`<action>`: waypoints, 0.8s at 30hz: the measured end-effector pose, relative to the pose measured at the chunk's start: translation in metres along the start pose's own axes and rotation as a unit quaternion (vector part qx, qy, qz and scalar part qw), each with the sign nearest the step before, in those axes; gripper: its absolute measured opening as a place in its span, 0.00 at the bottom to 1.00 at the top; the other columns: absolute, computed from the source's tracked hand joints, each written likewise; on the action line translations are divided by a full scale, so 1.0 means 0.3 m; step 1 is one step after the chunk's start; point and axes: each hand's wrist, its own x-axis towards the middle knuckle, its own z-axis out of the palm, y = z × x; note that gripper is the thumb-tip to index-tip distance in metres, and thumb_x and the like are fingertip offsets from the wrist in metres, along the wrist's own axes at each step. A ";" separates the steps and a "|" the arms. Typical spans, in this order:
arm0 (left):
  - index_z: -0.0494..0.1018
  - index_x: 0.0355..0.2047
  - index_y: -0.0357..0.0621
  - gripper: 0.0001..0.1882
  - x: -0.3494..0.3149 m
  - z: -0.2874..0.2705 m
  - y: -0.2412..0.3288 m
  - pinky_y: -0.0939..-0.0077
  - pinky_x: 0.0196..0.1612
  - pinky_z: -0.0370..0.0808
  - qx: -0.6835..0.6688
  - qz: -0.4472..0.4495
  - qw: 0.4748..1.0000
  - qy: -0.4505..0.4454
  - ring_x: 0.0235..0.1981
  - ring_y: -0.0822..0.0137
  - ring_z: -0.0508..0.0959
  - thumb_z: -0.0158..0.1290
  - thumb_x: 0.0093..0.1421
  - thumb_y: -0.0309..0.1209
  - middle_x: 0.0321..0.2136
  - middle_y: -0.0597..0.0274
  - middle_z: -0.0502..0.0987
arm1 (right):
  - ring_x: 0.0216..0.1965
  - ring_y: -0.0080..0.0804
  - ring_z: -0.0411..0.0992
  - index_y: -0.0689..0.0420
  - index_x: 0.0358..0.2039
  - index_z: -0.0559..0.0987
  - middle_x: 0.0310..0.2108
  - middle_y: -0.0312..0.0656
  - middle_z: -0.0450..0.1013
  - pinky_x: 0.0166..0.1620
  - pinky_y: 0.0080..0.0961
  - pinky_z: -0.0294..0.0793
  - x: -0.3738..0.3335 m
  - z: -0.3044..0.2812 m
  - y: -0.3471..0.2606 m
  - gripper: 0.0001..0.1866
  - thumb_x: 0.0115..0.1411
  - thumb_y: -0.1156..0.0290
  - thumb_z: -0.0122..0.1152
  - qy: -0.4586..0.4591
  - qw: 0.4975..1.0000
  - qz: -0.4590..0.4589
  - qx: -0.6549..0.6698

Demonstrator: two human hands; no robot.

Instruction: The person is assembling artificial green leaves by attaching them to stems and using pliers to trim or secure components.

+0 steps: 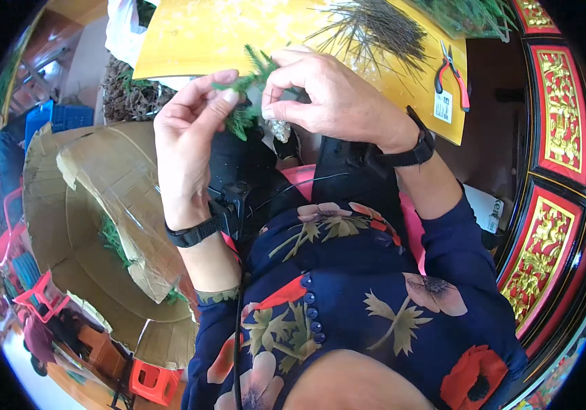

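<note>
Above my lap, a green artificial pine sprig [241, 121] is held up between both hands near the yellow table's edge. My left hand [197, 123] is closed, pinching one of its needled tips between thumb and forefinger. My right hand [324, 96] curls round the sprig's other side, with thumb and forefinger bent together; its grip is partly hidden behind the fingers. Just below the right fingers hangs a pale, silvery pine cone [278, 130]. How the cone joins the sprig cannot be seen.
On the yellow table [190, 41] lie a heap of thin dark wires [382, 31] and red-handled pliers [449, 75]. A torn cardboard box [67, 225] with green sprigs inside stands at my left. Carved red-and-gold panels [560, 116] rise at the right.
</note>
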 end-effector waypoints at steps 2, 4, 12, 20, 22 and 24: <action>0.75 0.43 0.34 0.12 0.010 -0.010 -0.026 0.89 0.33 0.68 -0.047 -0.016 0.999 0.010 0.31 0.79 0.74 0.54 0.57 0.22 0.31 0.65 0.77 | 0.37 0.41 0.69 0.61 0.24 0.77 0.31 0.44 0.72 0.43 0.31 0.67 -0.009 0.004 -0.001 0.07 0.49 0.71 0.61 0.090 0.989 -0.068 -0.095; 0.75 0.43 0.34 0.12 0.010 -0.018 -0.043 0.89 0.32 0.67 -0.070 -0.023 0.997 0.015 0.31 0.78 0.74 0.54 0.58 0.22 0.32 0.64 0.77 | 0.38 0.42 0.69 0.61 0.24 0.77 0.32 0.45 0.72 0.44 0.32 0.67 -0.013 0.008 -0.008 0.06 0.49 0.71 0.61 0.135 0.976 -0.101 -0.142; 0.74 0.44 0.34 0.12 0.003 -0.017 -0.075 0.89 0.29 0.66 -0.193 -0.043 0.980 0.012 0.31 0.76 0.76 0.52 0.60 0.23 0.33 0.62 0.78 | 0.42 0.43 0.68 0.60 0.20 0.76 0.35 0.44 0.73 0.47 0.34 0.67 -0.008 0.053 -0.054 0.03 0.45 0.75 0.61 0.199 0.969 -0.013 -0.143; 0.74 0.43 0.33 0.11 -0.011 0.008 -0.071 0.89 0.29 0.67 -0.231 -0.045 0.972 0.015 0.31 0.76 0.75 0.51 0.60 0.22 0.33 0.62 0.77 | 0.43 0.43 0.68 0.59 0.18 0.76 0.35 0.44 0.73 0.47 0.34 0.67 0.000 0.068 -0.054 0.04 0.44 0.75 0.62 0.229 0.957 0.010 -0.177; 0.74 0.43 0.34 0.11 -0.014 0.016 -0.069 0.88 0.29 0.67 -0.233 -0.043 0.971 0.014 0.30 0.76 0.75 0.51 0.60 0.23 0.32 0.62 0.77 | 0.43 0.43 0.68 0.59 0.18 0.76 0.35 0.44 0.73 0.47 0.35 0.67 0.001 0.071 -0.057 0.04 0.43 0.75 0.62 0.236 0.956 0.021 -0.171; 0.74 0.42 0.34 0.11 -0.016 0.025 -0.069 0.88 0.29 0.67 -0.234 -0.041 0.971 0.013 0.29 0.76 0.75 0.52 0.60 0.24 0.32 0.62 0.77 | 0.43 0.43 0.68 0.60 0.18 0.76 0.35 0.44 0.73 0.47 0.35 0.67 0.005 0.077 -0.061 0.04 0.43 0.75 0.62 0.240 0.956 0.026 -0.168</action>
